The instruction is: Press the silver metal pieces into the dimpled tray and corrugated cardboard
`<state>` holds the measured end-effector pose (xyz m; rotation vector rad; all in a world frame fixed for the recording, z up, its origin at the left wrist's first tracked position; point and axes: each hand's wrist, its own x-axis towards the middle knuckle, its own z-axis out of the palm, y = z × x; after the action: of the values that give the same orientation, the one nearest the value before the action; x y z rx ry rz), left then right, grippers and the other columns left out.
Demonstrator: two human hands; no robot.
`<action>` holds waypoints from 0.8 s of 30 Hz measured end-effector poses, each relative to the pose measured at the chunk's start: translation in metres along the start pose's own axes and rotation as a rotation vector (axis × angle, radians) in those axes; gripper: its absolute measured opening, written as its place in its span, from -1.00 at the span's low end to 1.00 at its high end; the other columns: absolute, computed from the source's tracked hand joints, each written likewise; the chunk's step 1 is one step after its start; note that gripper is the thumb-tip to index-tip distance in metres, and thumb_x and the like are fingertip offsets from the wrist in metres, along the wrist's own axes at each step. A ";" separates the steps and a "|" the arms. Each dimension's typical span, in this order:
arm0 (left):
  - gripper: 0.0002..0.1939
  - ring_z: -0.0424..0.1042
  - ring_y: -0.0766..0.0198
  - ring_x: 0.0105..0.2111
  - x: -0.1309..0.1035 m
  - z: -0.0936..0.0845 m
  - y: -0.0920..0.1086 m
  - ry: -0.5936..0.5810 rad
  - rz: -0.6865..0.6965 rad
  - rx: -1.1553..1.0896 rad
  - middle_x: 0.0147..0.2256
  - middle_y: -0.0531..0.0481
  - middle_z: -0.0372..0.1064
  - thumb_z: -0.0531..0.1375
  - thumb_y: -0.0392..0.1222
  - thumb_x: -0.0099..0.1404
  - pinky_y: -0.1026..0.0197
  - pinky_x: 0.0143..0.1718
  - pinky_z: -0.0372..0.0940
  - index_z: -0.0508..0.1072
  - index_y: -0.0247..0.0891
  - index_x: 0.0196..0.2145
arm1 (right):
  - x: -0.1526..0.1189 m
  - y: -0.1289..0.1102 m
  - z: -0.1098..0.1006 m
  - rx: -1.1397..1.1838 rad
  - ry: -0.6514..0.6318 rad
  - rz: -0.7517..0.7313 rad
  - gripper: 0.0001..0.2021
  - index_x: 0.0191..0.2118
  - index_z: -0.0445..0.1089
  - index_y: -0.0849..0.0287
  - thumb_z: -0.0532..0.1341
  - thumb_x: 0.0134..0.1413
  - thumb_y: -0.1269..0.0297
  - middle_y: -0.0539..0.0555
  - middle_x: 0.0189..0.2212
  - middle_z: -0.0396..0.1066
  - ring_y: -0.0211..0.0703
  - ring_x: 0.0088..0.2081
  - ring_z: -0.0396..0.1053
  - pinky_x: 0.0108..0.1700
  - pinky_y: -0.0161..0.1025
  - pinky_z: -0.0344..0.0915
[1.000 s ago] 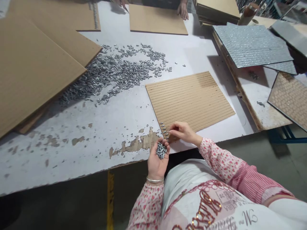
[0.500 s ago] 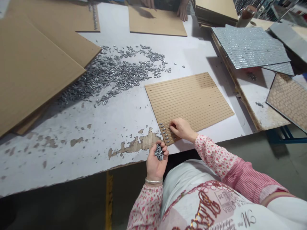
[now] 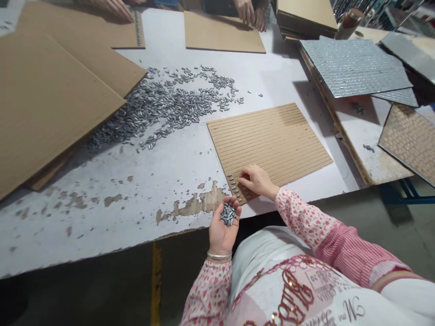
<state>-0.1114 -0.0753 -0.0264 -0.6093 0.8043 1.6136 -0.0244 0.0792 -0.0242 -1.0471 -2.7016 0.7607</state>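
My left hand (image 3: 222, 233) is cupped, palm up, at the table's front edge. It holds a small heap of grey spindle-shaped pieces (image 3: 228, 214) with a metallic sheen. Close by, my right hand (image 3: 257, 181) rests over the lower left part of a grooved brown board (image 3: 272, 140), thumb and forefinger pinched together. Whatever is between those fingertips is too small to make out. Along the board's left edge, several of the same pieces (image 3: 234, 187) lie in a short column, one per groove, just left of my right fingertips.
A large pile of grey pieces (image 3: 170, 104) spreads over the white table (image 3: 190, 167). Brown boards (image 3: 61, 86) overlap at the left. Across the table, other people's hands (image 3: 249, 12) are at a board (image 3: 224, 34). Silver-covered sheets (image 3: 356, 65) lie on the right.
My left hand has opened a little, showing more of the pieces in its palm. My right hand has barely moved. At the far side, another person's hand has come in over the left board.
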 end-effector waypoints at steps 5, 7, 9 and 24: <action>-0.79 0.47 0.31 -0.33 0.001 0.000 0.001 0.000 0.004 -0.013 -0.31 -0.09 0.48 0.03 -0.32 0.28 0.26 -0.32 0.41 0.47 -0.32 -0.30 | -0.004 -0.010 0.008 -0.004 0.035 -0.030 -0.72 -0.43 0.39 0.18 0.22 0.02 0.04 0.06 -0.39 0.37 -0.15 -0.25 0.18 -0.22 -0.23 0.02; -0.79 0.47 0.30 -0.34 0.001 0.000 0.001 0.002 0.002 -0.020 -0.32 -0.09 0.48 0.02 -0.32 0.28 0.26 -0.33 0.41 0.47 -0.32 -0.30 | -0.003 -0.012 0.011 -0.029 0.032 -0.015 -0.73 -0.45 0.38 0.17 0.24 0.01 0.05 0.06 -0.38 0.37 -0.13 -0.23 0.17 -0.22 -0.22 0.00; -0.78 0.47 0.30 -0.34 0.000 0.001 0.002 0.000 -0.005 -0.027 -0.32 -0.08 0.48 0.02 -0.32 0.29 0.26 -0.33 0.41 0.47 -0.33 -0.30 | -0.002 -0.012 0.013 -0.030 0.002 0.000 -0.76 -0.43 0.38 0.17 0.24 0.02 0.08 0.05 -0.37 0.37 -0.14 -0.23 0.17 -0.23 -0.22 -0.01; -0.75 0.46 0.31 -0.27 -0.003 0.004 -0.003 -0.114 0.025 -0.095 -0.29 -0.09 0.48 -0.02 -0.32 0.31 0.22 -0.23 0.40 0.46 -0.33 -0.24 | -0.022 -0.027 -0.001 0.189 -0.041 -0.431 -0.83 -0.28 0.44 0.14 0.21 0.06 0.17 0.09 -0.27 0.33 -0.15 -0.20 0.18 -0.08 -0.17 0.09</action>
<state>-0.1080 -0.0741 -0.0219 -0.5710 0.6564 1.7010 -0.0239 0.0484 -0.0089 -0.3895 -2.6785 0.9311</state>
